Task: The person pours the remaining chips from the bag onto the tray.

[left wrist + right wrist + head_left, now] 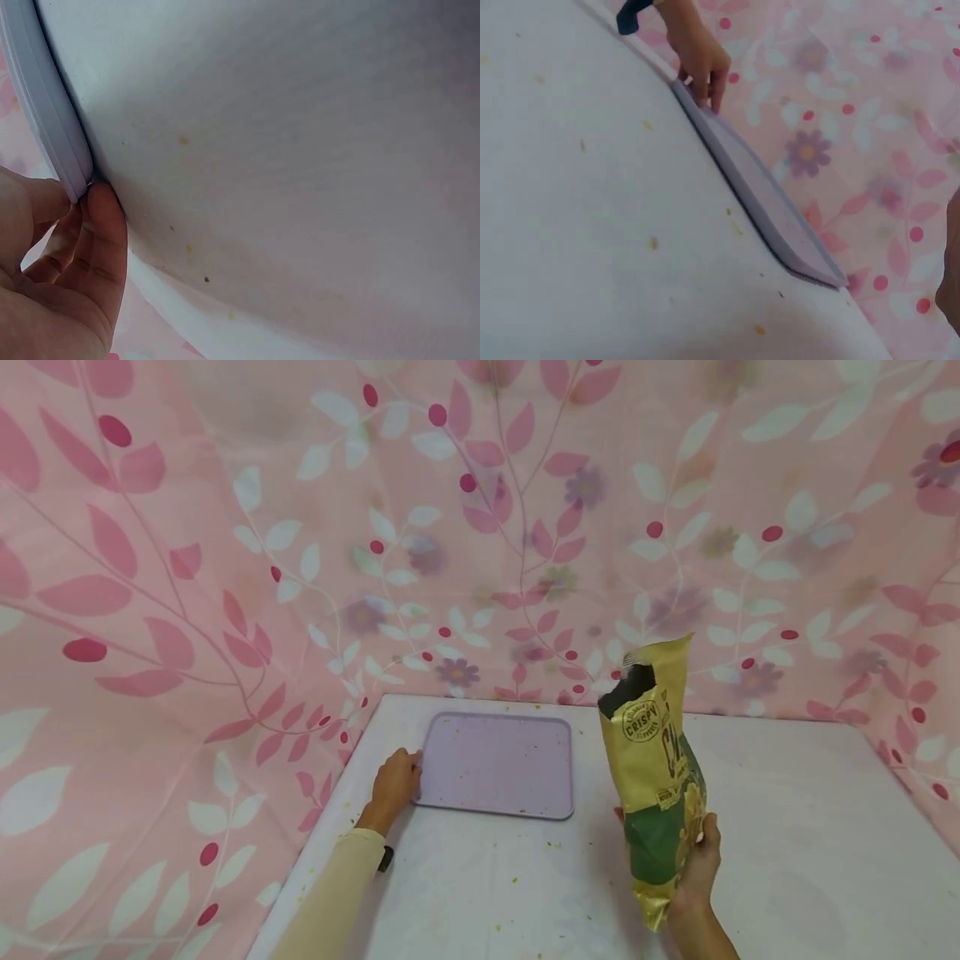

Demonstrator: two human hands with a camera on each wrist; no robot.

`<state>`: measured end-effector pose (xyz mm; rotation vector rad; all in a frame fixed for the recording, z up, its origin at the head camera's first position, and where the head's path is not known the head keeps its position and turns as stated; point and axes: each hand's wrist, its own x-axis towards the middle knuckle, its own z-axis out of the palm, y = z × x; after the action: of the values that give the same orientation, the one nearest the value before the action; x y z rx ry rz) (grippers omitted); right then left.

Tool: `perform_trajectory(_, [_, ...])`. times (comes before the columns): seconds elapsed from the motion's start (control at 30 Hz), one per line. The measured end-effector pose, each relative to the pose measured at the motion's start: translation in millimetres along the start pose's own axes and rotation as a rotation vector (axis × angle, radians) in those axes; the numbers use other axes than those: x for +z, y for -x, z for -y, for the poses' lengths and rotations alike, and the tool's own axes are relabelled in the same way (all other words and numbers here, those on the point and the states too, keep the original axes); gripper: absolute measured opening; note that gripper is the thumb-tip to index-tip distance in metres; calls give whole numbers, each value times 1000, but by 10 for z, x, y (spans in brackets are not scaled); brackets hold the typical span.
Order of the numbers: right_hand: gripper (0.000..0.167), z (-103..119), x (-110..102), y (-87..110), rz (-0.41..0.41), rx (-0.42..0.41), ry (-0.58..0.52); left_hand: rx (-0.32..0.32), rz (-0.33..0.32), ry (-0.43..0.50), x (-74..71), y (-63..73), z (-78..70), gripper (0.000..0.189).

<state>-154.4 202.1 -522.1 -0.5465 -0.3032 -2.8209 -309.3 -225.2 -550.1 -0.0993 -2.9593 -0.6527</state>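
A shallow lilac tray (495, 764) lies on the white table, with a few small crumbs on it. At its left edge my left hand (394, 781) pinches the rim, fingertips and thumb meeting there in the left wrist view, where the tray's rim (52, 112) shows at the upper left. My right hand (697, 864) grips a gold and green bag of chips (652, 777) from the right side, low on the bag. The bag stands upright over the table, its top torn with a dark inside showing. In the right wrist view only part of a finger (951, 270) shows at the right border.
Small yellow and brown crumbs (553, 845) are scattered over the white table (795, 827). A pink cloth backdrop (525, 527) with leaves and flowers rises behind the table and at both sides. A dark band (386, 859) sits at the left wrist.
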Motion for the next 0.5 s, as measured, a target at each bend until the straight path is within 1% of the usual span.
perform_trajectory(0.1, [41,-90,14,49,77,166,-56,8,-9,-3,1,-9,-12,33])
perform_trajectory(0.17, [39,-117,24,36,102,195,-32,12,-16,-15,-15,-18,-11,33])
perform_trajectory(0.2, [39,-111,25,30,106,171,-24,15,-19,-19,-21,-22,-8,34])
perform_trajectory(0.23, [39,-92,19,10,113,140,9,21,-22,-22,-18,-25,-3,34])
perform_trajectory(0.27, [38,-63,12,-5,103,110,57,21,-20,-21,-15,-26,-2,34])
perform_trajectory(0.33, [34,11,4,-32,64,57,175,25,-20,-29,-1,-21,-1,32])
perform_trajectory(0.4, [34,93,-8,-62,55,17,318,30,-28,-34,19,-13,3,30])
perform_trajectory(0.43, [37,136,-9,-86,60,12,397,29,-32,-33,28,-9,3,29])
perform_trajectory(0.5, [47,206,9,-137,79,2,511,24,-34,-30,33,-4,6,28])
